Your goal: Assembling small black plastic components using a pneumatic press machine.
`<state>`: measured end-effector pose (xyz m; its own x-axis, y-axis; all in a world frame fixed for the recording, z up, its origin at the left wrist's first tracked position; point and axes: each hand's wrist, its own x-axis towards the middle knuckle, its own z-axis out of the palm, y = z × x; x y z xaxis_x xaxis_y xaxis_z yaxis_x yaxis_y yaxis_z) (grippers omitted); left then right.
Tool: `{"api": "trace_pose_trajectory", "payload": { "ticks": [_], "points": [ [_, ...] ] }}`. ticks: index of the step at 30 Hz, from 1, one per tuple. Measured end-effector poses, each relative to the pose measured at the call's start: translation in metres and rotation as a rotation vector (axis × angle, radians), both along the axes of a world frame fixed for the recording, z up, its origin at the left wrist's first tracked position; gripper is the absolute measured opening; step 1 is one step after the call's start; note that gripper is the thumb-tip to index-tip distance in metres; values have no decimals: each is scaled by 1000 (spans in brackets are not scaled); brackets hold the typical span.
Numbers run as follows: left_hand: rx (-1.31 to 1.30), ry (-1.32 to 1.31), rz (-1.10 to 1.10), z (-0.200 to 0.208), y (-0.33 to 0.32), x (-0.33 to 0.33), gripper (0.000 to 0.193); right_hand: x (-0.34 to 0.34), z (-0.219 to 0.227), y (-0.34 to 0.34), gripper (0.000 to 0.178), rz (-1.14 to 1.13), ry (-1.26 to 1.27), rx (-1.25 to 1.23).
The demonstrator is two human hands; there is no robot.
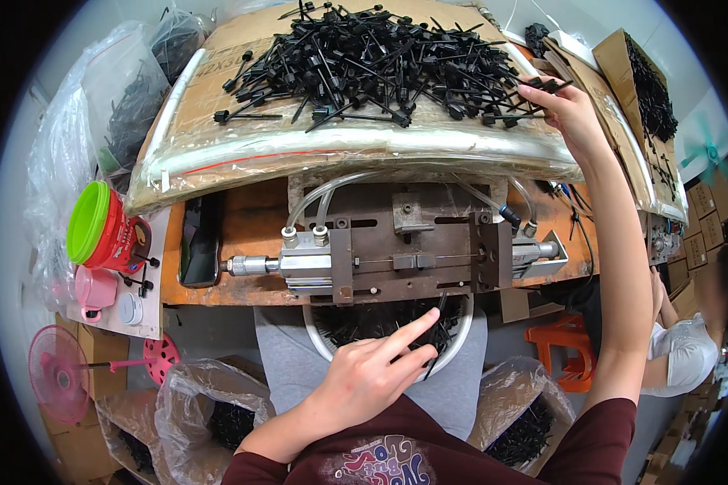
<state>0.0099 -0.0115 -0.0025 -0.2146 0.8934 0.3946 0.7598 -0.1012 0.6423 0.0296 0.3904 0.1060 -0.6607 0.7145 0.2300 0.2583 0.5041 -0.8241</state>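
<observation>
My right hand point(574, 121) reaches to the right edge of a heap of black plastic parts point(364, 65), each a thin stem with a knobbed end. Its thumb and fingers pinch some black parts point(546, 84) there. Over my lap, my left hand point(364, 376) has its index finger stretched forward, with a thin black part point(433, 335) held at the fingers; the thumb is hidden. Below it a white-rimmed bucket point(460, 339) holds more black parts. In front of me lies a metal fixture point(412, 279) with a small block at its centre and a pneumatic cylinder point(307, 267) at its left.
The heap rests on a cardboard-covered tray point(243, 149). Left are a red bucket point(115, 242), a pink cup point(95, 288) and a dark phone-like slab point(201, 242). Bags of parts point(206, 396) and an orange stool point(562, 343) stand below. Another person point(687, 356) sits at right.
</observation>
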Motion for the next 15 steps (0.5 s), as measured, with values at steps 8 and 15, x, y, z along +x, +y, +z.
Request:
{"api": "trace_pose_trajectory", "payload": {
  "ticks": [8,15],
  "points": [
    [-127,-25,-138,-31,-13,15,21,21,-4,26,29,117,277,-262],
    [-179,25,-136,-31,-10,14,40,41,24,-23,29,241,358,-308]
  ]
}}
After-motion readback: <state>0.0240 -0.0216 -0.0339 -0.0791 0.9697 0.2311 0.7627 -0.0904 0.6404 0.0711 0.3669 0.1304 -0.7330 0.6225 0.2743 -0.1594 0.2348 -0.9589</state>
